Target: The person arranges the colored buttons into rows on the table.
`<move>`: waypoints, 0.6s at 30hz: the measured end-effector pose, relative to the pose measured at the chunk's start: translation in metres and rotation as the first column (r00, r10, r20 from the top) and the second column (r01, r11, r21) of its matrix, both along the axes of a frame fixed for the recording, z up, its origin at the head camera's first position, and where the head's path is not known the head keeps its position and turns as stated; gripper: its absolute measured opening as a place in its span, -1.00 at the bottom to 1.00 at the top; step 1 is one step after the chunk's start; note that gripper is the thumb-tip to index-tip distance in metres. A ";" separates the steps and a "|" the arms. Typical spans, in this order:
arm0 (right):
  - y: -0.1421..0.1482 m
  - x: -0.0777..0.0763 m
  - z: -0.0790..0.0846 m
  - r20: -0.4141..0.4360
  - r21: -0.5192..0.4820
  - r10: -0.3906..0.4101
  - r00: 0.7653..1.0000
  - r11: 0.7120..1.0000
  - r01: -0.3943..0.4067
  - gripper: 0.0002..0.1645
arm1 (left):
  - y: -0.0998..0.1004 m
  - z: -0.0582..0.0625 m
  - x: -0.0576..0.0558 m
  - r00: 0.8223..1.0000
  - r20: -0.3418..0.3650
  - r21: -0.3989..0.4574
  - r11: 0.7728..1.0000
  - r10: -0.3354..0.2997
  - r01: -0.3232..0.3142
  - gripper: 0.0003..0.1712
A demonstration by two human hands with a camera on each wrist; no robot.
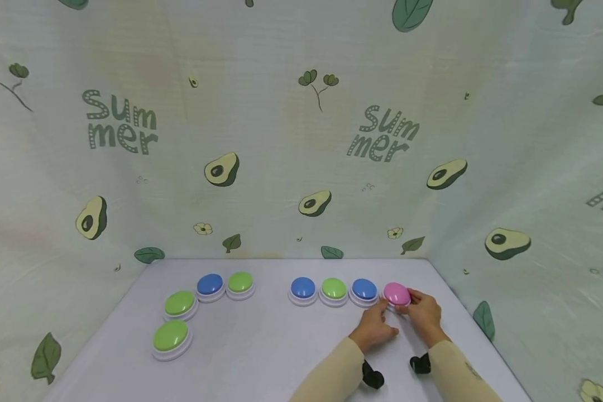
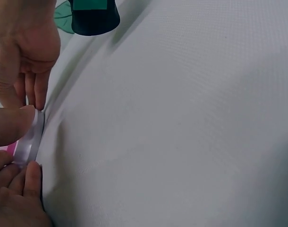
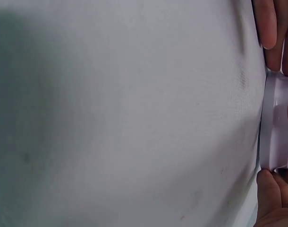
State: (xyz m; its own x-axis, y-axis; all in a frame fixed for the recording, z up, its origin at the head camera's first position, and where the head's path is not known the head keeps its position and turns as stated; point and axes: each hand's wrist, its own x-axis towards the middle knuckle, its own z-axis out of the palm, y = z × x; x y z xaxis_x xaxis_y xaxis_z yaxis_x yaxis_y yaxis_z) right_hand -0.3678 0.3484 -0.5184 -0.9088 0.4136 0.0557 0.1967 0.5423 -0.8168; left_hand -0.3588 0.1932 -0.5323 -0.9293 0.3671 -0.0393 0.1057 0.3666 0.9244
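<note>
A pink push button [image 1: 396, 293] with a domed top and white base sits on the white table, at the right end of a row. Both hands grip it from its two sides. My left hand [image 1: 374, 328] has its fingertips at the base's left side; in the left wrist view its thumb [image 2: 12, 126] lies across the front of the white rim. My right hand [image 1: 425, 317] holds the right side, thumb at the front edge and fingers on the dome's right. The white base [image 3: 276, 120] shows between the two hands in the right wrist view.
Left of the pink one, in the same row, stand a blue button [image 1: 364, 289], a green button [image 1: 334, 288] and another blue button [image 1: 302, 288]. Farther left, several green buttons [image 1: 170, 335] and one blue button [image 1: 210, 284] form a curve. Printed cloth [image 1: 271, 128] hangs around the table.
</note>
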 end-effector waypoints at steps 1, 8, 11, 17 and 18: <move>0.000 0.000 0.000 0.001 0.003 -0.002 1.000 1.000 0.002 -0.13 | 0.000 0.001 0.000 1.000 0.006 -0.005 1.000 0.002 -0.002 -0.08; 0.001 -0.003 0.000 0.006 0.004 0.017 1.000 1.000 -0.017 -0.13 | -0.002 0.005 0.003 0.999 -0.053 -0.029 1.000 -0.008 0.007 -0.09; 0.002 -0.003 0.000 0.005 0.006 0.030 1.000 1.000 -0.030 -0.14 | -0.001 0.004 0.002 0.998 -0.059 -0.052 0.999 -0.012 0.009 -0.09; 0.004 -0.005 0.000 0.026 -0.005 0.045 0.999 0.999 -0.045 -0.16 | 0.001 0.003 -0.001 0.999 -0.046 -0.089 0.996 -0.019 0.015 -0.09; 0.004 -0.005 0.000 0.031 -0.009 0.045 0.999 0.999 -0.045 -0.15 | 0.002 0.003 -0.002 0.999 -0.048 -0.093 0.996 -0.019 0.014 -0.09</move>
State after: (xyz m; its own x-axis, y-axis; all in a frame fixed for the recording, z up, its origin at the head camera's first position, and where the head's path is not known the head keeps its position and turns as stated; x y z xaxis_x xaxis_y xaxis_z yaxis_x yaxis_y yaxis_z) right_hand -0.3728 0.3522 -0.5183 -0.9276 0.3729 0.0243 0.1976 0.5447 -0.8150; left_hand -0.3604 0.1948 -0.5290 -0.9248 0.3793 -0.0290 0.1561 0.4480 0.8803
